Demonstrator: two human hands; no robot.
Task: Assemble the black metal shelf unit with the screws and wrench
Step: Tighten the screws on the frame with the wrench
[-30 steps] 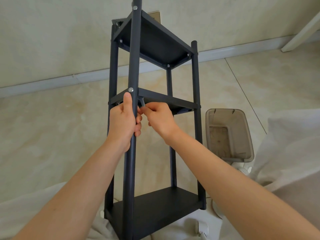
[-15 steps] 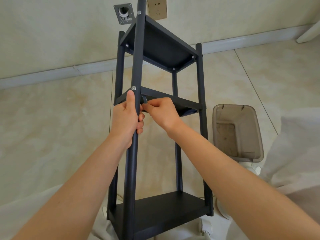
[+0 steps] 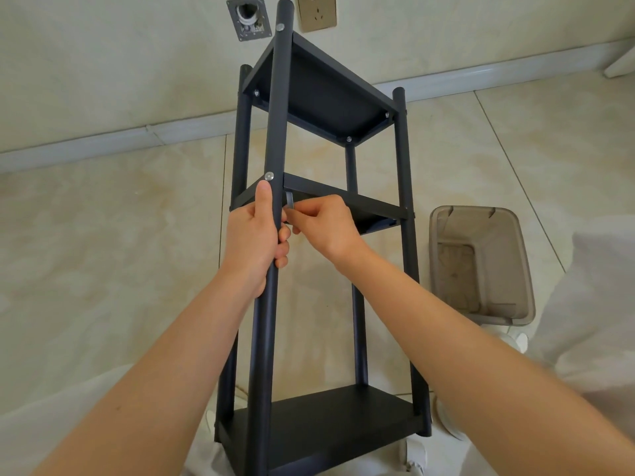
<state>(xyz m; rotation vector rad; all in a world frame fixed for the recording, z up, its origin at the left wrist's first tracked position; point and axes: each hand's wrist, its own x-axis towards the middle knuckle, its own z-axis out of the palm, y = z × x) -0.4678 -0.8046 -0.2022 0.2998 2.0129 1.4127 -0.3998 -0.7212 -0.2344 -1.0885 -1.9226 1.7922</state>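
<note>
A black metal shelf unit (image 3: 330, 97) with three shelves and four round posts leans away from me over the tiled floor. My left hand (image 3: 252, 235) grips the near post just below the middle shelf, thumb pointing up toward a silver screw head (image 3: 269, 175). My right hand (image 3: 324, 225) pinches a small grey wrench (image 3: 290, 201) whose tip goes up under the middle shelf's near corner. Other silver screws show at the top shelf's corners (image 3: 348, 139).
A translucent grey bin (image 3: 481, 262) stands on the floor to the right of the shelf. White cloth (image 3: 591, 304) lies at the right and under the shelf's base. The wall behind carries a socket (image 3: 316, 12) and a metal plate (image 3: 249, 18).
The view has tilted up, so the post's top, the socket and the plate show. My right hand's fingers and the wrench have shifted slightly at the shelf corner. My left hand keeps its grip.
</note>
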